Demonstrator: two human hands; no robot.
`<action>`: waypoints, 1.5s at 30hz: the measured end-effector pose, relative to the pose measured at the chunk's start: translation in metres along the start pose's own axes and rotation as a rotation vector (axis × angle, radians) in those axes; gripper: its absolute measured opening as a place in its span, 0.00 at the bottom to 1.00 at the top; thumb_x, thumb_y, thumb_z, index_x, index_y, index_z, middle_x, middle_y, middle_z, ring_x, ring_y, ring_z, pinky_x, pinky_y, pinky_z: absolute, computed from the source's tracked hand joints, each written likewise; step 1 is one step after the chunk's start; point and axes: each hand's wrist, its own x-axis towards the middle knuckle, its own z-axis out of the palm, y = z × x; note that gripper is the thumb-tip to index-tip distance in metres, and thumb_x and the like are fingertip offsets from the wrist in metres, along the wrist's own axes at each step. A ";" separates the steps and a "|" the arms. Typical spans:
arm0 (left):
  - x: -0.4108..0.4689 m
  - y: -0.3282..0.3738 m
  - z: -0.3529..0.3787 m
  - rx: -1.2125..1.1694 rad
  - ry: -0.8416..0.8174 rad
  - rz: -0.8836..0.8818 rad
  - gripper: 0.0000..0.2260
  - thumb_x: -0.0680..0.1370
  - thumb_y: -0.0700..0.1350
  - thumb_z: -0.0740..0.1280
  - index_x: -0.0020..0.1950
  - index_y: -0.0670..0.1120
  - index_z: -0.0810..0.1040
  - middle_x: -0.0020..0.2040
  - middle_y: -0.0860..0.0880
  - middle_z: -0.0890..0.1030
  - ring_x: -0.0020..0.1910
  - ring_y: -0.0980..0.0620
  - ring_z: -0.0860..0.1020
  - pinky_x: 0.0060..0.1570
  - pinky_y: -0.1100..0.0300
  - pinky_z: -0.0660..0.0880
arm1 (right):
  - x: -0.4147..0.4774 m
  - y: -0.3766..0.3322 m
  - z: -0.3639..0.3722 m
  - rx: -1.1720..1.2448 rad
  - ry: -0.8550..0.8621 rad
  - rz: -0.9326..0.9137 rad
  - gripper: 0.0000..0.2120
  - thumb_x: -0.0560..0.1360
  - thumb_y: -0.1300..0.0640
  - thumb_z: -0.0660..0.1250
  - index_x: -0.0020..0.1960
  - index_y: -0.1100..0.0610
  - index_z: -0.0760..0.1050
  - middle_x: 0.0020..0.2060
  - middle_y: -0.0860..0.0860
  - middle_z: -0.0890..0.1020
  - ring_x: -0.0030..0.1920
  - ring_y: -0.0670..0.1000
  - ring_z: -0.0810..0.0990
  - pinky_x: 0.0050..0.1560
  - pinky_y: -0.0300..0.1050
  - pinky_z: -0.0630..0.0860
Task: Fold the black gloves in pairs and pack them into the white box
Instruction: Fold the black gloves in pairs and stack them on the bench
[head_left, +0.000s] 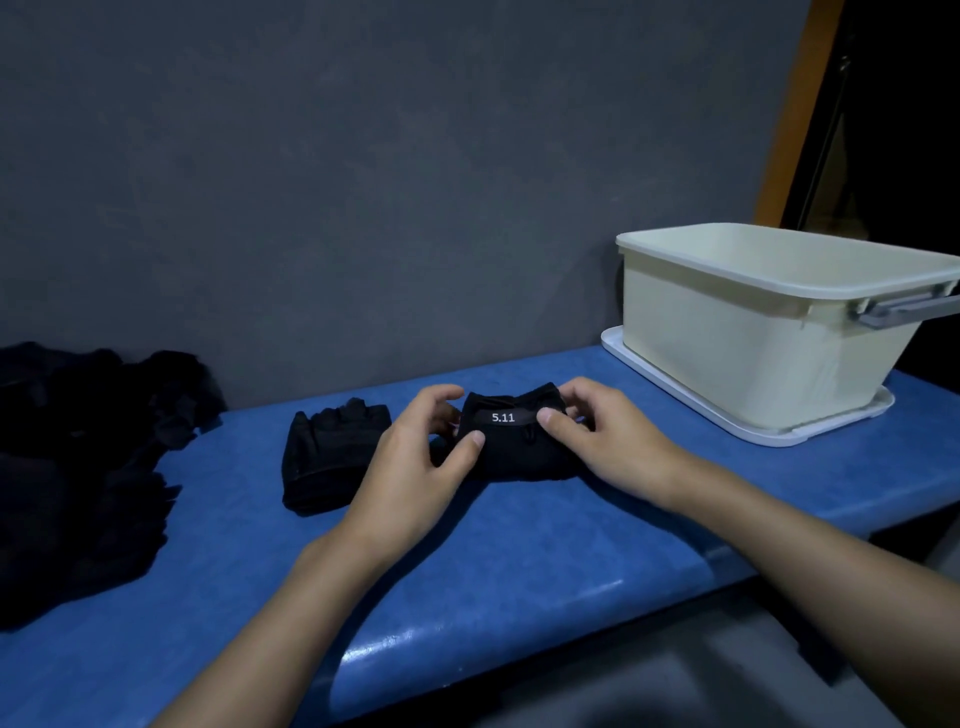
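Observation:
A black glove with a "5.11" label lies on the blue table top in the middle. My left hand pinches its left edge with thumb and curled fingers. My right hand pinches its right edge, thumb on the label strip. A second black fingerless glove lies flat just to the left, untouched. The white box stands open at the right; its inside is hidden from here.
A heap of several more black gloves fills the table's left end. The box rests on its white lid. A grey wall runs close behind the table. The rounded front edge of the table is near me.

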 end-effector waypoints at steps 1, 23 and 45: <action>0.000 -0.001 0.000 0.019 -0.009 0.015 0.20 0.78 0.46 0.71 0.68 0.55 0.71 0.56 0.59 0.77 0.57 0.65 0.75 0.57 0.69 0.71 | 0.001 0.000 0.001 -0.030 0.006 0.005 0.05 0.78 0.52 0.66 0.48 0.53 0.75 0.38 0.48 0.77 0.36 0.43 0.75 0.40 0.37 0.73; 0.003 0.004 0.001 0.266 -0.133 0.084 0.16 0.79 0.52 0.67 0.66 0.58 0.72 0.55 0.56 0.79 0.54 0.58 0.77 0.57 0.61 0.74 | -0.008 0.008 -0.006 -0.427 -0.132 -0.101 0.27 0.72 0.45 0.70 0.68 0.39 0.63 0.51 0.38 0.76 0.55 0.46 0.73 0.66 0.53 0.65; 0.108 -0.012 0.069 0.396 -0.125 0.078 0.16 0.77 0.54 0.69 0.62 0.54 0.72 0.54 0.55 0.80 0.53 0.53 0.78 0.56 0.46 0.75 | 0.037 0.057 -0.033 -0.761 0.046 -0.052 0.26 0.78 0.39 0.58 0.74 0.42 0.60 0.70 0.45 0.61 0.69 0.49 0.57 0.67 0.49 0.57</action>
